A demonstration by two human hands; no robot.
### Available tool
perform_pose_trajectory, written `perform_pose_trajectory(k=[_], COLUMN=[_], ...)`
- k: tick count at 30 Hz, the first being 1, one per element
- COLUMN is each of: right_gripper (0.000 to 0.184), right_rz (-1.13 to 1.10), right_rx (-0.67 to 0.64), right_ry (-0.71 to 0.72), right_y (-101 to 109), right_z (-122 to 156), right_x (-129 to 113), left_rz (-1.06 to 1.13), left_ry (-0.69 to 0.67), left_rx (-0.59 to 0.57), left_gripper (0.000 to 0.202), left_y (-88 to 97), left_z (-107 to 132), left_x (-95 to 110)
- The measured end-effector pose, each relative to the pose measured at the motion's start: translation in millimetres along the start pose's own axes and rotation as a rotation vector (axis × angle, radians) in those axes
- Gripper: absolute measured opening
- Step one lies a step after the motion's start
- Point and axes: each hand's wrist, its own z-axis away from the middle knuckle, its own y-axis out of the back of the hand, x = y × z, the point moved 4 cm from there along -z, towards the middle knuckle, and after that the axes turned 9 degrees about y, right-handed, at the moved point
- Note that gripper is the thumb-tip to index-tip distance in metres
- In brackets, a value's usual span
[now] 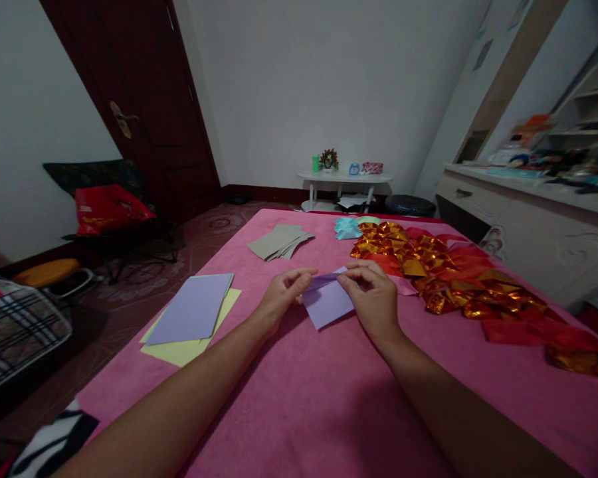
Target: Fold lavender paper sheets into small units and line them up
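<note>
Between my two hands, a sheet of purple paper (327, 307) is held just over the pink tablecloth (299, 398), its upper edge folded over. My left hand (286, 292) pinches the left end of that fold with thumb and fingers. At the right end, my right hand (373, 295) grips the paper, its thumb and forefinger pressed on the fold. To the left lies a stack of purple sheets (192, 309) on top of yellow paper (172, 352). A fanned pile of grey-beige paper pieces (282, 241) rests farther back on the cloth.
Shiny gold and red folded foil pieces (443, 279) spread along the table's right side, with light-blue folded pieces (347, 228) at the back. A white side table (346, 178) stands by the wall. A chair with a red bag (110, 209) is at left, a cabinet (523, 226) at right.
</note>
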Motion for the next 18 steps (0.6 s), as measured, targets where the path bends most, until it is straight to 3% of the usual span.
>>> perform_pose_trajectory(k=[3, 7, 13, 18], right_gripper=[0.01, 0.019, 0.033, 0.035], right_rz=[0.012, -0.037, -0.203, -0.191], right_rx=[-0.012, -0.062, -0.199, -0.191], right_ry=[-0.007, -0.123, -0.369, -0.473], right_y=[-1.0, -6.8, -12.0, -8.2], right_z=[0.4, 3.5, 8.7, 8.9], right_x=[3.3, 13.8, 27.3, 29.1], left_rz=[-0.093, -0.056, -0.114, -0.112], left_ry=[-0.067, -0.005, 0.016, -0.035], left_rx=[0.056, 0.131, 0.084, 0.189], left_gripper=[0.041, 0.032, 0.032, 0.05], left_y=[1.3, 7.7, 12.0, 11.8], left_z=[-0.1, -3.5, -9.7, -8.4], left_x=[1.7, -4.4, -12.2, -6.4])
